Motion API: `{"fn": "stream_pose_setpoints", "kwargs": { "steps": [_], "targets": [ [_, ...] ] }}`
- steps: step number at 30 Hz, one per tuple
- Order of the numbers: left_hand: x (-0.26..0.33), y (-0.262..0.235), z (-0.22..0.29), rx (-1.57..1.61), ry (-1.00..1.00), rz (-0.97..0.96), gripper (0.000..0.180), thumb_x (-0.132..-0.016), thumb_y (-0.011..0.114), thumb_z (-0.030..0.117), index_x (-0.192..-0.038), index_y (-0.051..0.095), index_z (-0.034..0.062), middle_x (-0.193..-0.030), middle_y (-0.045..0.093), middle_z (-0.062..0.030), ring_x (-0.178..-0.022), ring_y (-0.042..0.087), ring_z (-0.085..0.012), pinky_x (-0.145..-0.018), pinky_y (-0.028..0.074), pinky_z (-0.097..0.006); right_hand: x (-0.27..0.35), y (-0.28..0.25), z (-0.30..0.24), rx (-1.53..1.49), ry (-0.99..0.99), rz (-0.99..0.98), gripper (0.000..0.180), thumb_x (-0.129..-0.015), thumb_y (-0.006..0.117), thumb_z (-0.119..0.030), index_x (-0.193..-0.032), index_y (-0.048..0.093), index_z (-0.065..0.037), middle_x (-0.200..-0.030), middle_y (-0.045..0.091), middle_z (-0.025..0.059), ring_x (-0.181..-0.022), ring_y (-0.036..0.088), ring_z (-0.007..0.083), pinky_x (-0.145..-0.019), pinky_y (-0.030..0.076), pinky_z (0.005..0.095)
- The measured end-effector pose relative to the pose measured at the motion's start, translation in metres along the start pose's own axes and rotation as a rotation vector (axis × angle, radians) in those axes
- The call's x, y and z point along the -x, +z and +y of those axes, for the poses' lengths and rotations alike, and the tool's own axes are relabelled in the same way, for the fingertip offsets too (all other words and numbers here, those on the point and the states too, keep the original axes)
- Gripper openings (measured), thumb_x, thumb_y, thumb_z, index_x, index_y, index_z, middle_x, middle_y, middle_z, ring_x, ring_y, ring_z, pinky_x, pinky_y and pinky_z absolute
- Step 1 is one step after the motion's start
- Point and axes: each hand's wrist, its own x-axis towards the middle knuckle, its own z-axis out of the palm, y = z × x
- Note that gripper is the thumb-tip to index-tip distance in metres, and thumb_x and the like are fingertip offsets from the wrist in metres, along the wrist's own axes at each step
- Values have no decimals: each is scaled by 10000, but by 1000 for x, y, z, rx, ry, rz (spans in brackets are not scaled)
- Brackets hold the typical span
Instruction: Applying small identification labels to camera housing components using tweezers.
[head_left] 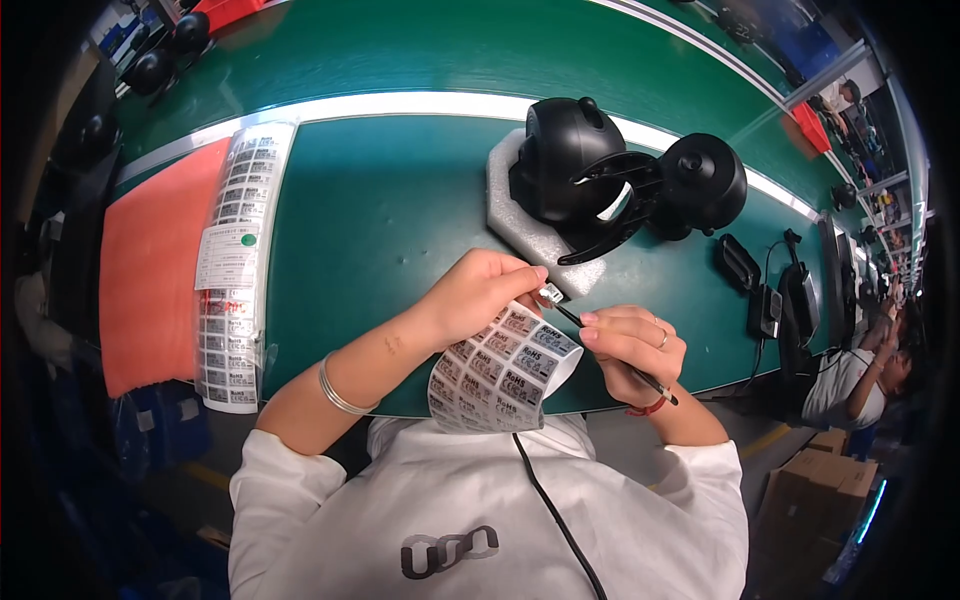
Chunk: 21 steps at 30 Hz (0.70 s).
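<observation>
My left hand (pixel 480 293) holds a curled sheet of small silver labels (pixel 500 372) above the near edge of the green bench. Thumb and forefinger pinch at a single small label (pixel 551 294) at the sheet's top edge. My right hand (pixel 632 342) grips thin black tweezers (pixel 610 350), whose tip touches that small label. A black round device (pixel 570 160) rests on a white foam pad (pixel 520 215) just beyond my hands.
A bag of label sheets (pixel 235 270) lies at the left beside an orange mat (pixel 150 270). A second black round device (pixel 705 185) sits right of the first. Black chargers and cables (pixel 770 290) lie at the right. Another person (pixel 860 375) works at the far right.
</observation>
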Motion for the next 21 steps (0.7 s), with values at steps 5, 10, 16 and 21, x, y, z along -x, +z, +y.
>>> {"fn": "stream_pose_setpoints", "kwargs": {
  "steps": [5, 10, 16, 21],
  "targets": [
    [-2, 5, -8, -88, -25, 55, 284, -964, 576, 252, -930, 692, -5, -699, 650, -16, -600, 577, -51, -537, 438, -216, -6, -6, -5, -67, 11, 67, 311, -604, 694, 166, -876, 705, 16, -831, 689, 107, -788, 704, 257, -688, 577, 305],
    [-2, 4, 1, -432, 270, 317, 257, -915, 640, 273, -868, 647, 21, -579, 623, -30, -524, 567, -92, -498, 408, -287, -5, -24, 8, 106, -5, 92, 346, -567, 667, 175, -872, 704, 16, -798, 677, 107, -755, 703, 258, -660, 570, 304],
    [-18, 14, 2, -801, 513, 410, 197, -901, 641, 257, -858, 644, 65, -602, 631, -70, -539, 630, -236, -517, 453, -330, -4, -36, 13, 350, -45, -16, 358, -553, 659, 172, -869, 705, 8, -795, 670, 105, -718, 684, 237, -633, 550, 296],
    [-20, 10, -7, -985, 772, 452, 145, -901, 634, 188, -809, 634, 76, -602, 610, -88, -528, 609, -274, -484, 447, -363, -7, -34, 10, 338, 57, -3, 315, -612, 682, 172, -879, 701, 5, -800, 671, 105, -723, 683, 235, -644, 544, 295]
  ]
}}
